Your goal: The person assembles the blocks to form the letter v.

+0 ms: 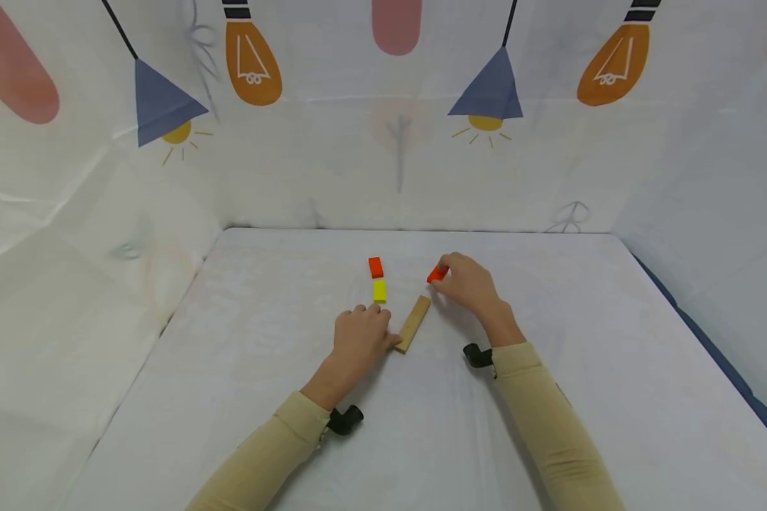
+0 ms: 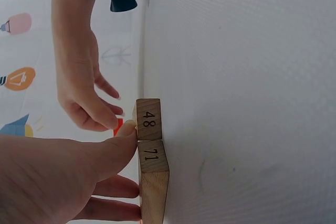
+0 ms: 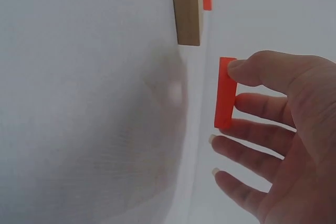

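My left hand [image 1: 361, 333] lies low over the table, its thumb at the near end of a plain wooden block [image 1: 413, 325]. In the left wrist view that block's end, stamped 48, meets the end of a second wooden block [image 2: 153, 192], stamped 71. My left fingers touch the upper edge of this second block, which the hand mostly hides from above. My right hand [image 1: 469, 284] pinches a small red block [image 3: 226, 93] between thumb and fingers, just beyond the plain block's far end. Its other fingers spread loosely below the red block.
A yellow block [image 1: 380, 291] lies just past my left fingers, with another red block [image 1: 376, 267] right behind it. All sit on a white-covered table [image 1: 262, 284]. A white sheet printed with lamps and bulbs [image 1: 332, 163] hangs along the back and sides.
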